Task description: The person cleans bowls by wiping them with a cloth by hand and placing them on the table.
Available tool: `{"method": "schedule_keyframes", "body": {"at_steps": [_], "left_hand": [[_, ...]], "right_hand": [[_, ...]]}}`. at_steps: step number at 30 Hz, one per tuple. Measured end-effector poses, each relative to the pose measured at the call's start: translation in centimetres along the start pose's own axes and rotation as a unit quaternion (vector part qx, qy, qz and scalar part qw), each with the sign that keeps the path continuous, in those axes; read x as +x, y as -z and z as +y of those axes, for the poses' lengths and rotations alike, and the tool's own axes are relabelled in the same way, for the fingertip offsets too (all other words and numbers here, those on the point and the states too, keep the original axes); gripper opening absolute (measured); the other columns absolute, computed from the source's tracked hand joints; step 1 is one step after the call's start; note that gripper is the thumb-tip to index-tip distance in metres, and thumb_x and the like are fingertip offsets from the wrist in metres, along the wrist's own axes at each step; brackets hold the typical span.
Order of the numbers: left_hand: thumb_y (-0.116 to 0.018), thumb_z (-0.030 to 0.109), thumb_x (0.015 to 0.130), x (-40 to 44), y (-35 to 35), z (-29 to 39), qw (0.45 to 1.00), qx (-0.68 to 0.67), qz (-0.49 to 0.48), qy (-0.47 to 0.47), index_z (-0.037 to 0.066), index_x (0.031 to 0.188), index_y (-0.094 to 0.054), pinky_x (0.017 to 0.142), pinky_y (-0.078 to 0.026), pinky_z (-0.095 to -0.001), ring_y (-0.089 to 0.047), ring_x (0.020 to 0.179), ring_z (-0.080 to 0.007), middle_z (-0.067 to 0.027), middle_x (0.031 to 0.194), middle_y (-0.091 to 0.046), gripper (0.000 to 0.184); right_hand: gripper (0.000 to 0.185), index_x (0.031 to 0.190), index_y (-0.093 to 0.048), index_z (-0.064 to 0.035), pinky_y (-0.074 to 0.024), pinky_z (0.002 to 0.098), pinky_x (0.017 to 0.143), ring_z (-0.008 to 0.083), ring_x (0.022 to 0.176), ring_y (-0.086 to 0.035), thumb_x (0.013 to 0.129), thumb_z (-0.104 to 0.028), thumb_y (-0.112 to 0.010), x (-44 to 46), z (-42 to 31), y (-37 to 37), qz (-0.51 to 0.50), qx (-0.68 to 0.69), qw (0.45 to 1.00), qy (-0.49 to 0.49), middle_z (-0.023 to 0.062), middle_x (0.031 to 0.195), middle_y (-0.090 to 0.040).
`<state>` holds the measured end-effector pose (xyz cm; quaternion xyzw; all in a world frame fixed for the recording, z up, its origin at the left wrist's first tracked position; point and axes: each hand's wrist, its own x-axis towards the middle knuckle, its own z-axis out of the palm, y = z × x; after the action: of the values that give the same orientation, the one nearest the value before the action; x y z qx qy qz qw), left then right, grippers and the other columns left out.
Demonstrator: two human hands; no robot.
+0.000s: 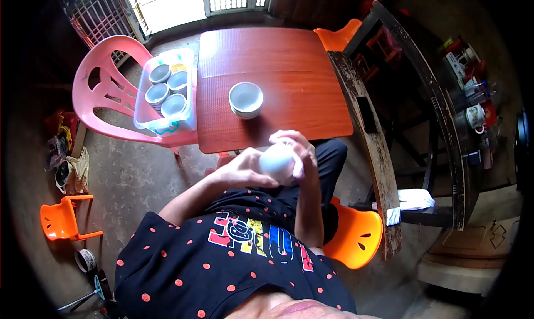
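Above my lap, just off the near edge of the red-brown table (pixel 278 116), a white bowl (pixel 275 162) is in my hands, its outer side toward me. My left hand (pixel 245 170) wraps the bowl from the left. On its right side, my right hand (pixel 303 151) presses a pale pinkish-white cloth (pixel 298 166) against it, fingers closed and slightly blurred. Most of the cloth is hidden by the hand. A short stack of white bowls (pixel 245 99) stands upright on the table beyond my hands.
Several stacks of bowls fill a clear plastic box (pixel 192 91) on a pink chair (pixel 83 91) left of the table. A worn wooden bench (pixel 384 191) holding a dark phone (pixel 366 114) runs along the right. Orange chairs (pixel 356 238) stand around; one small orange chair (pixel 58 221) is at far left.
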<state>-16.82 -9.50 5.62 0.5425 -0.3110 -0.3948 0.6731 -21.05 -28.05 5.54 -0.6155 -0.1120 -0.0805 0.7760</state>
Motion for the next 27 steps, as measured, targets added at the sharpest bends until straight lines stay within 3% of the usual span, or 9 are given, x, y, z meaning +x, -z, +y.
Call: {"method": "schedule_keyframes", "body": {"at_steps": [4,8,11,15,16,17,20,23,27], "left_hand": [[-0.077,0.010,0.070,0.8,-0.5,-0.4,0.975,-0.203,0.083,-0.023,-0.003,0.110,-0.061,0.086,-0.050,-0.0294,-0.063,0.091,-0.0143,-0.0077,0.100,-0.066,0.045],[-0.077,0.008,0.071,0.8,0.5,-2.0,0.958,-0.285,-0.002,-0.011,-0.002,0.111,-0.060,0.089,-0.050,-0.0331,-0.064,0.096,-0.0187,-0.0088,0.103,-0.065,0.045],[-0.077,0.005,0.071,0.3,0.0,-1.4,0.942,-0.336,-0.020,-0.012,-0.001,0.113,-0.058,0.092,-0.050,-0.0350,-0.064,0.096,-0.0197,-0.0093,0.105,-0.063,0.046],[-0.075,0.004,0.073,0.8,0.1,-1.3,0.944,-0.315,0.067,-0.069,-0.004,0.112,-0.060,0.087,-0.050,-0.0315,-0.063,0.093,-0.0163,-0.0089,0.104,-0.065,0.042],[-0.076,0.004,0.072,0.9,0.3,-1.4,0.961,-0.257,0.081,-0.067,-0.005,0.111,-0.060,0.086,-0.050,-0.0314,-0.064,0.092,-0.0163,-0.0092,0.103,-0.066,0.043],[-0.077,0.003,0.071,1.0,0.5,-1.2,0.974,-0.197,0.092,-0.065,-0.005,0.111,-0.060,0.084,-0.051,-0.0312,-0.064,0.091,-0.0162,-0.0095,0.102,-0.066,0.044],[-0.080,0.007,0.071,0.6,0.6,0.4,0.998,-0.042,0.046,0.003,-0.004,0.106,-0.063,0.082,-0.050,-0.0279,-0.063,0.086,-0.0122,-0.0075,0.095,-0.068,0.040],[-0.082,0.015,0.069,0.7,0.1,1.8,0.985,-0.138,0.098,0.025,-0.003,0.104,-0.063,0.083,-0.050,-0.0279,-0.065,0.087,-0.0152,-0.0075,0.100,-0.067,0.044],[-0.075,0.005,0.072,0.4,0.4,0.6,0.999,0.035,0.024,-0.032,0.001,0.091,-0.066,0.071,-0.051,-0.0230,-0.063,0.079,-0.0078,-0.0027,0.084,-0.067,0.021]], "right_hand": [[0.056,0.130,-0.045,-0.0009,-0.0424,0.0409,0.098,0.0296,0.118,-0.051,0.090,-0.040,-0.044,-1.1,2.3,-3.3,0.225,0.149,0.963,0.009,0.0193,0.128,-0.050],[0.030,0.097,-0.070,-0.0023,-0.0444,0.0430,0.096,0.0296,0.113,-0.055,0.077,-0.019,-0.056,0.6,-2.2,-0.9,-0.034,-0.305,0.939,0.156,0.0189,0.121,-0.060],[0.029,0.096,-0.070,-0.0011,-0.0461,0.0451,0.093,0.0308,0.106,-0.060,0.077,-0.017,-0.055,1.5,-3.3,-0.7,-0.107,-0.206,0.967,0.108,0.0188,0.109,-0.065],[0.043,0.124,-0.048,-0.0018,-0.0457,0.0421,0.096,0.0315,0.116,-0.054,0.094,-0.031,-0.039,0.3,3.4,-2.3,0.161,-0.218,0.946,0.180,0.0194,0.125,-0.054],[0.047,0.129,-0.042,-0.0031,-0.0459,0.0403,0.096,0.0293,0.117,-0.053,0.097,-0.036,-0.032,0.1,3.2,-4.3,0.214,0.066,0.971,0.087,0.0174,0.127,-0.052],[0.051,0.135,-0.037,-0.0044,-0.0461,0.0385,0.096,0.0270,0.119,-0.052,0.100,-0.041,-0.025,-0.1,3.0,-6.4,0.311,0.363,0.877,0.045,0.0153,0.130,-0.050],[0.049,0.129,-0.048,-0.0015,-0.0468,0.0373,0.093,0.0223,0.110,-0.055,0.096,-0.036,-0.038,0.4,4.6,-1.1,0.083,0.413,0.906,-0.046,0.0134,0.118,-0.056],[0.050,0.124,-0.054,-0.0025,-0.0491,0.0378,0.089,0.0243,0.102,-0.059,0.092,-0.038,-0.042,1.0,-0.3,-1.4,0.093,-0.056,0.993,-0.048,0.0134,0.111,-0.060],[0.033,0.105,-0.065,-0.0036,-0.0479,0.0446,0.087,0.0327,0.096,-0.061,0.077,-0.019,-0.060,1.8,-3.4,-1.9,-0.077,-0.439,0.873,0.197,0.0171,0.108,-0.062]]}}
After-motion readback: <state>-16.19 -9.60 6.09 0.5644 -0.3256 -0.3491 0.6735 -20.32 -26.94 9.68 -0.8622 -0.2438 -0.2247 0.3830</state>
